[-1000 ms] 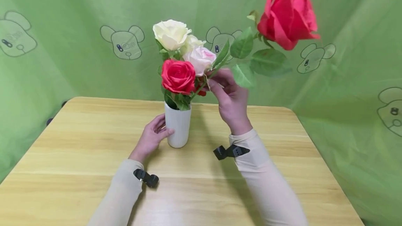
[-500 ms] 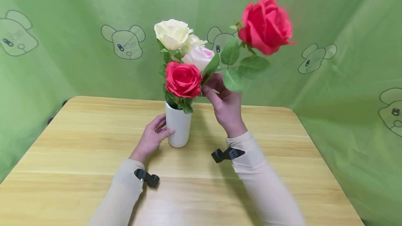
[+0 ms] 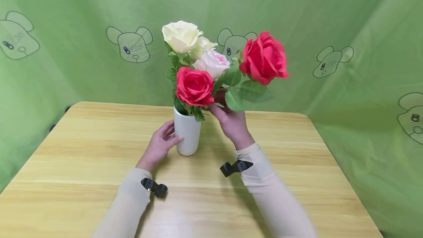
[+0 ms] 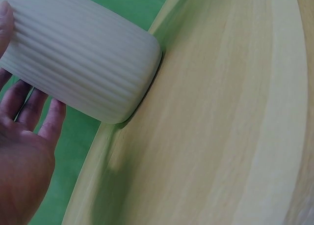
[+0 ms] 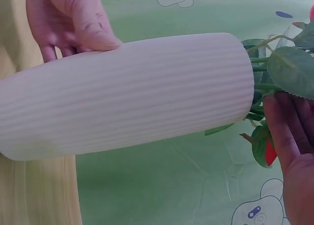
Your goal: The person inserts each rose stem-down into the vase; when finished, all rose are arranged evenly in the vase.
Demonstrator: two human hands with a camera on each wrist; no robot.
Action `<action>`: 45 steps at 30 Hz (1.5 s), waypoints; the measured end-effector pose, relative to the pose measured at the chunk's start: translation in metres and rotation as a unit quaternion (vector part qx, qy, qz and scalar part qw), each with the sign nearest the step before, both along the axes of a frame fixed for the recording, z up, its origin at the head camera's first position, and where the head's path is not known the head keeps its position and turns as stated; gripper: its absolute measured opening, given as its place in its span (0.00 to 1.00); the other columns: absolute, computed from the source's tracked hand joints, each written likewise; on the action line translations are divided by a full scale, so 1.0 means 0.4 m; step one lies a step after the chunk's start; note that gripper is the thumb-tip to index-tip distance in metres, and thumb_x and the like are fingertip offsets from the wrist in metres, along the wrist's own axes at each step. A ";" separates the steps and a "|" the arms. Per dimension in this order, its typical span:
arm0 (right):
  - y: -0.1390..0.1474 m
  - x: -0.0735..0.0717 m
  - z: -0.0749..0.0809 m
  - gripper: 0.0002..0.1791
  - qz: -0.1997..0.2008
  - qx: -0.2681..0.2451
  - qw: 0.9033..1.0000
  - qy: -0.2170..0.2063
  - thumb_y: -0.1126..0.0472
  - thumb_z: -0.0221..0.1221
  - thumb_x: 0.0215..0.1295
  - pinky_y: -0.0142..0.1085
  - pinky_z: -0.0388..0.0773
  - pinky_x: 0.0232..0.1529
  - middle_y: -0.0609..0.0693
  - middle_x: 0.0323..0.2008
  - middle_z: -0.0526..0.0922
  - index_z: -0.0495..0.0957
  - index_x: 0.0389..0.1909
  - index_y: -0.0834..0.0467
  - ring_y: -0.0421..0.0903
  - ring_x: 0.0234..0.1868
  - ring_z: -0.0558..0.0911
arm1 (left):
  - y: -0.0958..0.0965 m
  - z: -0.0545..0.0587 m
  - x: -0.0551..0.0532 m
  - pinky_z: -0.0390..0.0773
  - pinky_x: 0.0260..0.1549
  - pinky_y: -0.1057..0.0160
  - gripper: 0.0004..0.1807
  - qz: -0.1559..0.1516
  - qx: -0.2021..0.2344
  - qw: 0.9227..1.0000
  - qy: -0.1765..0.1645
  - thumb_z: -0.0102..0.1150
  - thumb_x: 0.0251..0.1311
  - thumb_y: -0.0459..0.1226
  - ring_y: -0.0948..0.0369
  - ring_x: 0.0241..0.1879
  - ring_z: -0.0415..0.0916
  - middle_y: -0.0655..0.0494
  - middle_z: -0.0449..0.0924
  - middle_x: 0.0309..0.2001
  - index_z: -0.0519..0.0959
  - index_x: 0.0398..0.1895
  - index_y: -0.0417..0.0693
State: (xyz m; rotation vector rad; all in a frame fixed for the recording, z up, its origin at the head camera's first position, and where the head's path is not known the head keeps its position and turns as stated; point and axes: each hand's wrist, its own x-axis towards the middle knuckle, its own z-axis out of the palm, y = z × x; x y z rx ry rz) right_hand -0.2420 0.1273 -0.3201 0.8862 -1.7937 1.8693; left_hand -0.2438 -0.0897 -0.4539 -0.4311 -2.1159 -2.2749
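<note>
A white ribbed vase (image 3: 187, 135) stands upright on the table. My left hand (image 3: 160, 144) holds its side, thumb on the front and fingers round the back. In its mouth stand a red rose (image 3: 195, 85), a pale pink rose (image 3: 211, 63) and cream roses (image 3: 181, 36). My right hand (image 3: 232, 126) pinches the stem of another red rose (image 3: 264, 58), which leans out to the right. Seen from the right wrist, the fingers (image 5: 279, 124) are right at the vase's mouth, among green stems. Leaves and a bloom hide the fingertips in the head view.
The wooden table (image 3: 290, 157) has rounded far corners. Behind it and on both sides hangs a green curtain (image 3: 82, 65) printed with cartoon animal heads. Each sleeve carries a small black wrist camera (image 3: 153, 187).
My right hand has moved down and left towards the vase, and the rose it holds has sunk with it. The front red rose has shifted slightly right. My left hand stays on the vase.
</note>
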 end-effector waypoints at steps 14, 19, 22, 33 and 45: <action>-0.006 0.002 0.009 0.18 -0.025 -0.083 0.996 -0.002 0.80 0.61 0.57 0.40 0.83 0.47 0.49 0.37 0.82 0.80 0.40 0.54 0.48 0.42 0.81 | 0.001 -0.001 0.000 0.67 0.65 0.61 0.38 -0.006 0.012 1.000 0.006 0.64 0.58 0.25 0.49 0.67 0.63 0.39 0.63 0.69 0.61 0.71 0.36; -0.006 0.002 0.006 0.17 -0.013 -0.092 0.996 -0.017 0.81 0.60 0.58 0.41 0.84 0.44 0.52 0.36 0.81 0.79 0.37 0.54 0.48 0.40 0.81 | 0.002 -0.001 0.001 0.67 0.65 0.60 0.37 -0.007 0.013 1.000 0.009 0.64 0.58 0.25 0.49 0.67 0.63 0.39 0.63 0.69 0.61 0.71 0.35; -0.005 0.000 0.008 0.17 0.001 -0.092 0.995 -0.022 0.81 0.59 0.58 0.44 0.85 0.43 0.54 0.38 0.80 0.78 0.38 0.55 0.50 0.41 0.82 | 0.002 0.000 0.002 0.67 0.65 0.60 0.37 -0.005 0.016 1.000 0.009 0.64 0.58 0.24 0.49 0.67 0.63 0.39 0.64 0.69 0.62 0.71 0.35; -0.003 -0.007 0.024 0.16 -0.020 -0.046 0.999 0.003 0.81 0.58 0.59 0.44 0.85 0.44 0.53 0.43 0.81 0.73 0.49 0.74 0.51 0.43 0.81 | 0.001 -0.002 0.001 0.67 0.65 0.60 0.37 -0.005 0.018 1.000 0.007 0.64 0.58 0.24 0.49 0.67 0.63 0.39 0.64 0.69 0.61 0.71 0.35; -0.011 -0.009 -0.016 0.22 -0.026 0.002 0.999 -0.031 0.80 0.56 0.58 0.40 0.84 0.45 0.53 0.44 0.79 0.70 0.55 0.73 0.47 0.44 0.81 | 0.000 -0.003 0.002 0.67 0.64 0.61 0.37 -0.002 0.011 1.000 0.004 0.64 0.58 0.25 0.49 0.67 0.64 0.39 0.64 0.69 0.61 0.71 0.36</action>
